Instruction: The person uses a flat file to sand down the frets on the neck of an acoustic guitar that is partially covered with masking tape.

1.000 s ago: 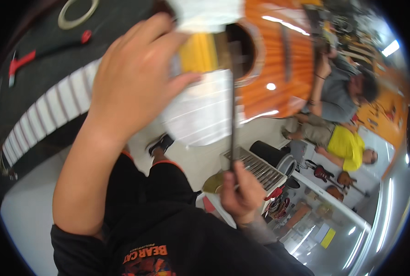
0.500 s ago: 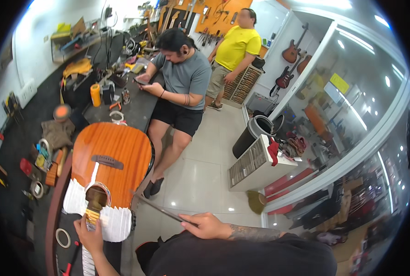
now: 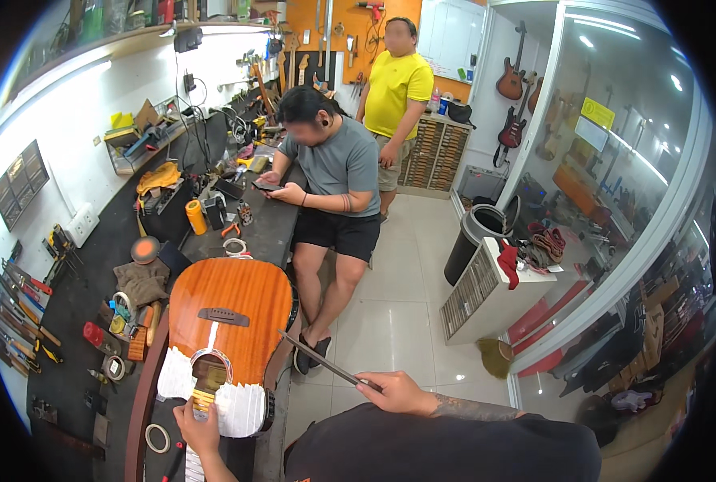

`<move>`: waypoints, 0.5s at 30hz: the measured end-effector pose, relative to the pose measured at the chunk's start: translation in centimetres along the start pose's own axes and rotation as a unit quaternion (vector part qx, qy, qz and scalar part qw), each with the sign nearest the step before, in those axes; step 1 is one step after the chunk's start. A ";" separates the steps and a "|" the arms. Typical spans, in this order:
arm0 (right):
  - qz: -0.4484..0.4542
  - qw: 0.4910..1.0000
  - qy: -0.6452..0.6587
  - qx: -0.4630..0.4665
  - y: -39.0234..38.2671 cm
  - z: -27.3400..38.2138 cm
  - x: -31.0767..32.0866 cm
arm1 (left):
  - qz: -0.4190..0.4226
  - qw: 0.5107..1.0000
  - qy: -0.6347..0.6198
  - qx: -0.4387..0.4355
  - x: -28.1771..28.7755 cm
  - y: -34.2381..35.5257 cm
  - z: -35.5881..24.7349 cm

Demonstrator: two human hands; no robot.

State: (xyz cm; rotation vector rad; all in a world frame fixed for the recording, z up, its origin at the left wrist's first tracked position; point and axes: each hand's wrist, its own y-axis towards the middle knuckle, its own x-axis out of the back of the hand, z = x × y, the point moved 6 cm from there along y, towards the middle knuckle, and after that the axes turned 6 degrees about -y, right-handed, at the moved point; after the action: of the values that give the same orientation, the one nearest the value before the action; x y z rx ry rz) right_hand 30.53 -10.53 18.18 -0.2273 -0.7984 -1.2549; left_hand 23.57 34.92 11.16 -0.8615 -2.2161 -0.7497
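Note:
An acoustic guitar [image 3: 241, 293] lies face up on the dark bench, its orange-brown top bare near the bridge [image 3: 223, 316]. White tape [image 3: 241, 408] covers the top on both sides of the soundhole. Yellow strips [image 3: 204, 398] cross the fretboard end. My left hand [image 3: 199, 432] grips the neck there, thumb and fingers on either side of the strips. Out to the right of the guitar, my right hand [image 3: 400, 394] is closed around one end of a long, thin, dark file [image 3: 326, 363]. The file's far tip points toward the guitar's side; I cannot tell whether they touch.
A seated person [image 3: 334, 165] holds a phone beyond the guitar; another in yellow [image 3: 396, 96] stands behind. A tape roll [image 3: 158, 438], an orange bottle [image 3: 196, 217] and several tools crowd the bench. A black bin [image 3: 474, 241] and a white cabinet [image 3: 495, 293] stand to the right.
The view has tilted up, so the guitar and bench sit lower and further right. Both hands keep their holds. The standing person's head has turned more toward me.

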 end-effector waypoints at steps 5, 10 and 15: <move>0.051 0.998 0.037 -0.026 -0.1 0.3 0.0 | -0.001 1.000 0.001 0.001 0.1 -0.3 0.2; 0.070 0.996 0.039 -0.039 0.6 0.5 0.9 | 0.002 1.000 -0.005 -0.015 -0.6 -0.1 -0.3; 0.099 0.995 0.003 -0.006 -0.3 0.2 -0.3 | -0.011 1.000 -0.022 -0.018 -0.3 -0.3 1.4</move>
State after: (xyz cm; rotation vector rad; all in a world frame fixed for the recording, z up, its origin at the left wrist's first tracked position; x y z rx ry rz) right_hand 30.09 -10.25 18.02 -0.3052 -0.7442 -1.0737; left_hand 23.04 35.62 10.01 -0.8800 -2.2611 -0.7895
